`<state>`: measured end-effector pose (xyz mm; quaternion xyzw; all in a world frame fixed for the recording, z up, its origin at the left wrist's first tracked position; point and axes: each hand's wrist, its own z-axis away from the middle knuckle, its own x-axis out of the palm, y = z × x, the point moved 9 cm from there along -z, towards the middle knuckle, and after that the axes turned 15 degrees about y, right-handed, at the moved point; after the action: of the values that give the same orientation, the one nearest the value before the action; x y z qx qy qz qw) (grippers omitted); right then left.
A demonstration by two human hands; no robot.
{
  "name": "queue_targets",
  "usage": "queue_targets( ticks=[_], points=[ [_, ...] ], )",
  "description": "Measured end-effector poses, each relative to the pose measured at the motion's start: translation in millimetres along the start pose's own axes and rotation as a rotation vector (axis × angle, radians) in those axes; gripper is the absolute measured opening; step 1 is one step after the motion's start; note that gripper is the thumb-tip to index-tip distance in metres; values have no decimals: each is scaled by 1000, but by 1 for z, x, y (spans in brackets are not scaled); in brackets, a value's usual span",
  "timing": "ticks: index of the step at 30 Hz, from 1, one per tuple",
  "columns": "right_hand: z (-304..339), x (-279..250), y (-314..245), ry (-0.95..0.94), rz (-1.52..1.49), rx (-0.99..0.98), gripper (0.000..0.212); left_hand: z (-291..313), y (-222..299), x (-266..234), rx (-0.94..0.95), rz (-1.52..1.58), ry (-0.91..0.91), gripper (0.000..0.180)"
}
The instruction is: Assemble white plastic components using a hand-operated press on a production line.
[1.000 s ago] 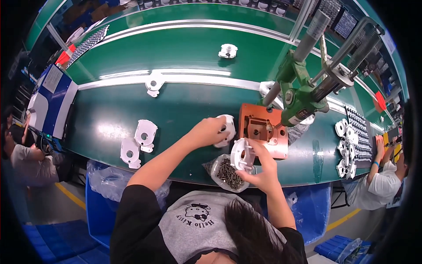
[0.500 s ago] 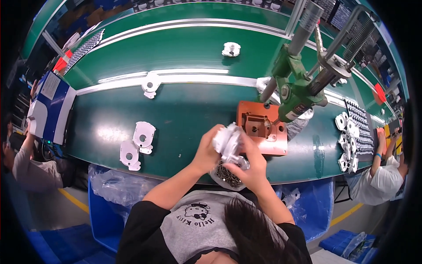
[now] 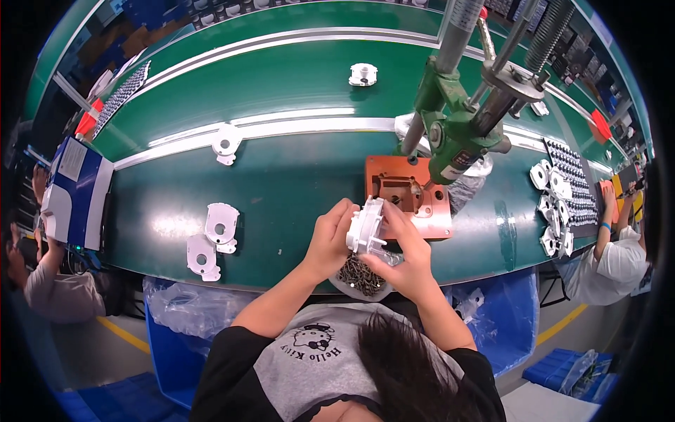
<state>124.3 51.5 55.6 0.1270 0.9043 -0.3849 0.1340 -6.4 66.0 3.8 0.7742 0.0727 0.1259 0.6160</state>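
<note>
White housing (image 3: pixel 365 226): grasped by left hand (image 3: pixel 329 243) and right hand (image 3: pixel 409 252), near the 6 o'clock edge of the worktop (image 3: pixel 295 186). Open room toward two white plates (image 3: pixel 222 221), 9 o'clock; one orange fixture (image 3: pixel 437 224), 2 o'clock.

From where I sit, far off, I see a long green table (image 3: pixel 302 172) bowed by the lens, with a pale metal rail (image 3: pixel 295 129) along its back and a brighter green strip (image 3: pixel 281 77) beyond. Light lands on the table's left side as a soft white glare (image 3: pixel 169 221) and draws long streaks beside the rail. Past the near edge I make out grey floor (image 3: pixel 594 329) with a yellow line (image 3: pixel 125 334) at either side.
</note>
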Motion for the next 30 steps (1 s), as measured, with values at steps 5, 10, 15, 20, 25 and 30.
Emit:
queue_targets(
  ticks=[5,10,15,20,25,30],
  points=[
    [1,4,6,-94,-51,52,77,4,-7,3,-162,83,-41,26],
    [1,8,8,-208,-105,40,80,10,1,8,-148,137,-37,25],
    [27,28,30,-200,-452,330,97,17,-4,11,-26,98,-100,28],
    [3,-12,31,116,-339,314,89,16,22,22,-133,477,-69,49],
    [10,-25,27,124,-399,260,83,16,9,31,-54,14,-63,27],
    [-15,-107,96,334,130,305,35,-4,62,48,789,-622,-220,32]
  ],
)
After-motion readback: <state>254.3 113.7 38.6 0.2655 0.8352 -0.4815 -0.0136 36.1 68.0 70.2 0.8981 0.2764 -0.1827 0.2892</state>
